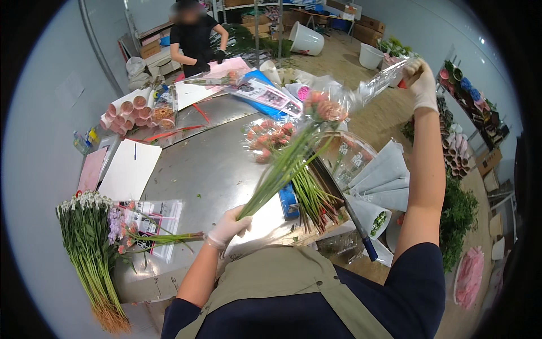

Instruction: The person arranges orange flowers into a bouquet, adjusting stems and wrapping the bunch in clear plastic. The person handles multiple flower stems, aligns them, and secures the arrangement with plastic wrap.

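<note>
My gloved left hand [230, 227] is closed round long green stems [271, 172], whose salmon-pink heads [327, 106] sit inside a clear plastic sleeve [378, 79]. High at the right, my gloved right hand [419, 79] pinches the sleeve's far end, stretched out from the flower heads. Beneath the held bunch lie a second wrapped pink bunch [265, 138] with red-tipped stems [310, 198], a blue tool [289, 200] and a long dark bar [355, 231]. Loose stems with small pink flowers [132, 237] lie on printed plastic left of my left hand.
Steel table [192, 169] with paper [127, 169], white-flower bunch [84, 254] and wrapped rolls [127, 110]. A co-worker [186, 42] in black gloves works across it. Paper cones [378, 175] are at right; white buckets [370, 56], greenery [457, 220] and shelves of flowers [468, 96] stand beyond.
</note>
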Action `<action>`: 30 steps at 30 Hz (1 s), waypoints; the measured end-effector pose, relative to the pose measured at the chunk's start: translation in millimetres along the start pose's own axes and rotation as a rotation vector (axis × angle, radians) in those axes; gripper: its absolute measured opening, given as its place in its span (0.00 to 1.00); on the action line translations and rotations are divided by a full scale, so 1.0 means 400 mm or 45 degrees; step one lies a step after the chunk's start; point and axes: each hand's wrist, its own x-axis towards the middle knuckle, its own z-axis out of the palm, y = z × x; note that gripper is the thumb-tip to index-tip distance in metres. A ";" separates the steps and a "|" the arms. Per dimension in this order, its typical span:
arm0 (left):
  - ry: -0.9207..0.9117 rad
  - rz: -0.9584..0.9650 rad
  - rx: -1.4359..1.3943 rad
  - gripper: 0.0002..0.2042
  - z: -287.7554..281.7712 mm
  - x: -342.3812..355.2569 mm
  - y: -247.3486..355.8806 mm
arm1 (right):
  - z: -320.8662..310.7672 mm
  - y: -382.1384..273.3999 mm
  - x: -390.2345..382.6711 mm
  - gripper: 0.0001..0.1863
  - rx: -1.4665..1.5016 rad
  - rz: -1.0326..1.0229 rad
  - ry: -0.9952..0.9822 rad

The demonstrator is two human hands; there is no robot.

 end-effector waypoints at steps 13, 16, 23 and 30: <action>0.483 0.333 0.756 0.42 -0.068 -0.074 -0.055 | -0.255 -0.156 -0.004 0.15 -0.676 -0.650 0.495; 0.600 0.440 0.908 0.37 -0.062 -0.070 -0.063 | -0.385 -0.074 -0.044 0.14 -1.240 -0.170 0.521; 0.742 0.584 0.885 0.22 -0.066 -0.062 -0.097 | -0.578 0.248 -0.243 0.14 -1.223 0.129 0.734; 0.405 0.273 -0.103 0.15 -0.035 -0.070 -0.107 | -0.473 0.535 -0.548 0.30 -1.197 0.726 0.611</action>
